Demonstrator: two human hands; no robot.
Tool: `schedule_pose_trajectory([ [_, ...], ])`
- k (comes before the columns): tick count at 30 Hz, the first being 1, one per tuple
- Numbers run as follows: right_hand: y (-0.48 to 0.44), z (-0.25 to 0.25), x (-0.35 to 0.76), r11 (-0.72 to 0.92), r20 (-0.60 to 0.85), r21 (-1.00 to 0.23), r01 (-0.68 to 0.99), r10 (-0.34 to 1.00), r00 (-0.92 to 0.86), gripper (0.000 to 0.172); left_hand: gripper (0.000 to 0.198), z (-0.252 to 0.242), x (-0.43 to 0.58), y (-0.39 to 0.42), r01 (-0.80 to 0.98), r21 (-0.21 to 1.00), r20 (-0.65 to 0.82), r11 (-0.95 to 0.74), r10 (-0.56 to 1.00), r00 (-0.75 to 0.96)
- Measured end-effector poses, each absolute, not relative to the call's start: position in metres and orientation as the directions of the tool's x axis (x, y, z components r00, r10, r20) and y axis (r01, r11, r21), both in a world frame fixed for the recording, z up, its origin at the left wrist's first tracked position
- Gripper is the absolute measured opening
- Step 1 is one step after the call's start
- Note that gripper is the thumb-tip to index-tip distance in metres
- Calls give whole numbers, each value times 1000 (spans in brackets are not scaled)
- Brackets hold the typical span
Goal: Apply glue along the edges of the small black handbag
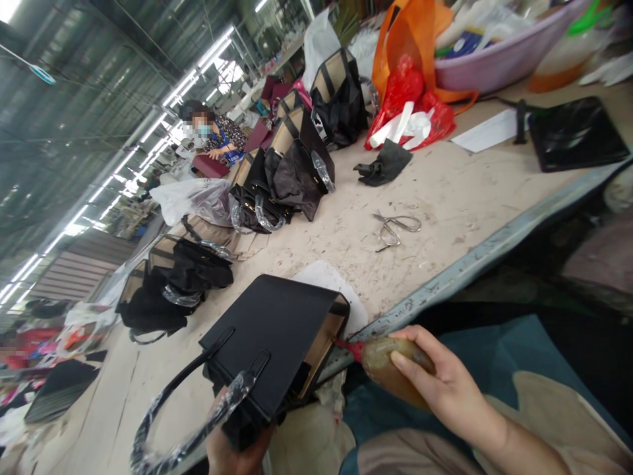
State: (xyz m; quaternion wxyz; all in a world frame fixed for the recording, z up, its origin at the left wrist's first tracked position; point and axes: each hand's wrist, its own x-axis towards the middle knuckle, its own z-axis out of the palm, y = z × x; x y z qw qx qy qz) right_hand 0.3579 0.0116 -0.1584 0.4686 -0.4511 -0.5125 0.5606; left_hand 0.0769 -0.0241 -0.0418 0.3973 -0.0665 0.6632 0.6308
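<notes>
A black handbag point(277, 330) lies tilted on its side at the table's front edge, its handles wrapped partly in clear plastic. My left hand point(240, 452) grips the bag at its lower end, near the handles; dark fabric and the handle cover part of its fingers. In my right hand point(440, 376) is a yellowish-brown squeeze bottle point(390, 363) with a red nozzle point(355, 348). The thin nozzle tip points at the tan edge of the bag's side. Whether the tip touches it I cannot tell. A white sheet point(341, 284) lies partly under the bag.
Small scissors point(398, 227) and a black cloth scrap point(386, 163) lie on the table point(445, 204). Several black bags point(297, 165) stand further back. A red plastic bag point(410, 109), purple basin point(499, 66) and black pouch point(576, 135) are behind right. A masked person point(222, 135) works across the table.
</notes>
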Motion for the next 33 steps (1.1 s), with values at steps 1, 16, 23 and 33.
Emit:
schedule_pose_trajectory([
  [1, 14, -161, 358, -44, -35, -997, -61, 990, -134, 14, 62, -39, 79, -22, -577, 792, -606, 199, 374, -702],
  [16, 22, -162, 353, -148, -133, -974, -170, 987, -95, 22, 49, -43, 35, -27, -391, 830, -540, 398, 393, -744],
  [23, 18, -156, 349, -172, -143, -962, -211, 978, -150, 21, 51, -30, 47, -21, -320, 853, -475, 413, 358, -804],
  [33, 23, -162, 354, -113, -107, -982, -149, 993, -46, 19, 35, 9, 87, 17, -192, 888, -401, 418, 497, -769],
])
